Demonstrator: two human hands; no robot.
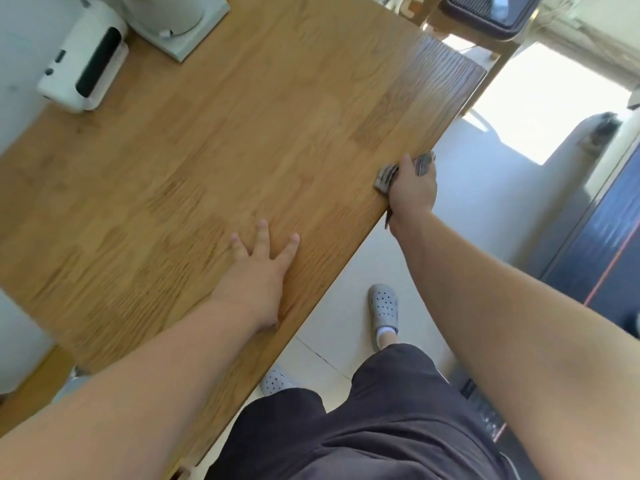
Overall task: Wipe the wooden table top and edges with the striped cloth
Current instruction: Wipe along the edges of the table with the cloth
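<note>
The wooden table (207, 150) fills the left and middle of the view, its near edge running diagonally from lower left to upper right. My right hand (414, 187) grips the striped grey cloth (386, 176) wrapped over that near edge, about two thirds of the way toward the far right corner. Part of the cloth lies on the top and part hangs over the side under my fingers. My left hand (259, 271) rests flat on the table top near the edge, fingers spread, holding nothing.
A white appliance (86, 60) and a white device on a grey base (173, 26) stand at the table's far left. A wooden chair (485, 32) is beyond the far corner. A dark blue furniture piece (595, 237) stands right. My grey clogs (384, 310) are on the tiled floor.
</note>
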